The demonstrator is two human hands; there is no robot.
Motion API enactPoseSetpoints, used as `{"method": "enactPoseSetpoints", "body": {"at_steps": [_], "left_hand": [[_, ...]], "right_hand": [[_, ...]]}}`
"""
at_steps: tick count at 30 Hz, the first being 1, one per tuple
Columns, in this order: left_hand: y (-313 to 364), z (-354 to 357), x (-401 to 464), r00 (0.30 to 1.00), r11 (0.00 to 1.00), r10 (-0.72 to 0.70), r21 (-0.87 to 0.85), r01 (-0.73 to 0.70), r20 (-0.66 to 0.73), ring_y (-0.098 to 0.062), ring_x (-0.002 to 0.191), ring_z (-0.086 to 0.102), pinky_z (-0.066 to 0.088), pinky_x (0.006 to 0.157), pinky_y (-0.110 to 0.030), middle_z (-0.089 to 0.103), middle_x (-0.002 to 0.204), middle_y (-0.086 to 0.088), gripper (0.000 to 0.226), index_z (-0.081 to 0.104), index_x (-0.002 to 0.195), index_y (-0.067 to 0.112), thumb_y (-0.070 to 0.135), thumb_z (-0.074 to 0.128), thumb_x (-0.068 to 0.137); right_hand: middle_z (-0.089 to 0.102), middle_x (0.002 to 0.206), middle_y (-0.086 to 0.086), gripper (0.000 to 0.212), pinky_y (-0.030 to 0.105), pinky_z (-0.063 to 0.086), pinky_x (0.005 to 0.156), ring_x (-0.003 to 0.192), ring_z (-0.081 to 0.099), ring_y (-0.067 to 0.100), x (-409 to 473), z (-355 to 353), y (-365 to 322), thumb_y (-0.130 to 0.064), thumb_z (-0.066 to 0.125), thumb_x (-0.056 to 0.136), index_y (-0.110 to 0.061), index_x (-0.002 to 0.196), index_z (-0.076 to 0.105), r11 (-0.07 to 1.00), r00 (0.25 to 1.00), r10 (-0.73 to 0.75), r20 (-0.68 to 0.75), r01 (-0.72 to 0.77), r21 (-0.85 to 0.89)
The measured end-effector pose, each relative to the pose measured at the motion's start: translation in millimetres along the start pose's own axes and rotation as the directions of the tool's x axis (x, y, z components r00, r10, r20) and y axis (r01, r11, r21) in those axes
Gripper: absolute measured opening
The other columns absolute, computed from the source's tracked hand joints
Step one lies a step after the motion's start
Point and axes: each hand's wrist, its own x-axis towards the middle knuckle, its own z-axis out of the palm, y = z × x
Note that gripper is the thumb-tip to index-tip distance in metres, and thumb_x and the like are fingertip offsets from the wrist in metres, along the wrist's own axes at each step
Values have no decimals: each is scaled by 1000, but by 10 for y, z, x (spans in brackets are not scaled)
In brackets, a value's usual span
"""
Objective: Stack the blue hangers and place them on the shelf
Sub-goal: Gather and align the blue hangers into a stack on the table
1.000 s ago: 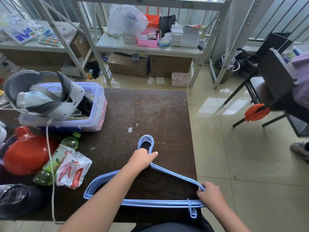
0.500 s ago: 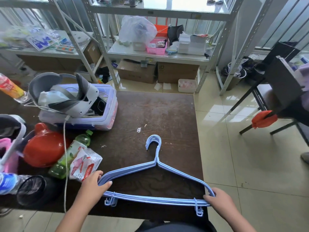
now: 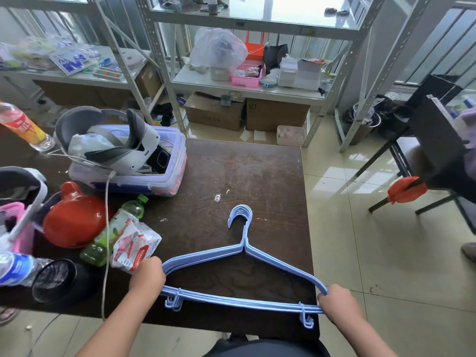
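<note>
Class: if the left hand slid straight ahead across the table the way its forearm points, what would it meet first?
Probably the hangers' sloping arm just beyond the left hand, then bare table; depth is uncertain.

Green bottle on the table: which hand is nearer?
Left. The left hand grips the blue hangers' left corner, just right of the green bottle. The right hand has its grip on the far right corner.

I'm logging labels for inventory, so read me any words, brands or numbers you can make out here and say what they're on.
None reads clearly.
Tissue pack: red print, blurred.
Orange bottle: red label, blurred.
Cardboard boxes: faint marks, too small.
Water bottle: blue label, blurred.
Shelf packets: blue print, illegible.
</note>
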Motion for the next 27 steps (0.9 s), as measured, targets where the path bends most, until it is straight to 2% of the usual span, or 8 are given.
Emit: {"method": "enactPoseSetpoints", "body": {"at_steps": [2, 7, 11, 16, 19, 21, 24, 27], "left_hand": [[-4, 11, -5, 1000, 1000, 7, 18, -7, -9, -28, 93, 66, 51, 73, -33, 68, 96, -8, 13, 67, 93, 12, 9, 57, 85], [-25, 54, -12, 999, 999, 24, 36, -23, -49, -30, 95, 66, 53, 76, -36, 69, 96, -10, 14, 68, 91, 10, 6, 57, 83], [-30, 58, -20, 998, 999, 23, 28, -21, -52, -29, 93, 67, 54, 73, -35, 69, 94, -9, 13, 69, 89, 12, 8, 58, 84], [-16, 53, -27, 997, 999, 37, 0, -37, -63, -27, 87, 67, 50, 67, -32, 69, 88, -7, 8, 70, 87, 14, 12, 62, 84], [2, 36, -35, 997, 999, 31, -15, -32, -66, -26, 85, 67, 51, 66, -32, 68, 84, -6, 7, 70, 86, 14, 13, 63, 84], [10, 34, -51, 998, 1000, 11, -11, -12, -57, -23, 82, 66, 53, 65, -31, 63, 78, -2, 6, 69, 86, 16, 14, 64, 84], [14, 32, -49, 999, 1000, -7, 2, 7, -43, -19, 75, 63, 55, 66, -30, 60, 75, 1, 4, 67, 87, 18, 16, 65, 85], [22, 2, -8, 1000, 1000, -11, 6, 11, -9, -19, 72, 58, 49, 62, -29, 60, 77, 1, 6, 67, 90, 17, 18, 65, 85]], "right_hand": [[51, 66, -2, 23, 25, 41, 54, 71, 60, 25, 17, -3, 6, -22, 48, 85, -20, 64, 43, 1000, 1000, -6, -3, 5, -17], [62, 71, -1, 14, 23, 43, 52, 68, 68, 22, 12, -11, 30, -20, 45, 86, -18, 77, 56, 999, 999, -36, 8, 36, -28], [66, 76, 0, 16, 23, 46, 55, 70, 70, 20, 11, -24, 11, -20, 44, 88, -19, 76, 54, 999, 999, -35, 5, 36, -33], [62, 71, -1, 27, 23, 43, 50, 65, 66, 19, 28, -6, 21, -20, 44, 89, -20, 62, 45, 999, 999, -29, -15, 28, -42], [62, 70, -1, 20, 23, 40, 47, 64, 63, 19, 25, 0, 30, -21, 46, 88, -20, 70, 54, 999, 999, -31, -22, 30, -44], [63, 71, 0, 17, 22, 42, 49, 64, 65, 19, 33, 7, 32, -22, 47, 87, -18, 75, 59, 999, 1000, -20, -14, 20, -33], [66, 71, 2, 16, 22, 42, 48, 62, 63, 18, 20, -11, 21, -23, 50, 83, -18, 72, 60, 1000, 1000, -3, 14, 3, -9], [68, 73, 5, 15, 22, 36, 47, 60, 60, 19, 31, -32, -2, -23, 52, 81, -14, 73, 62, 999, 999, 11, 39, -13, 31]]}}
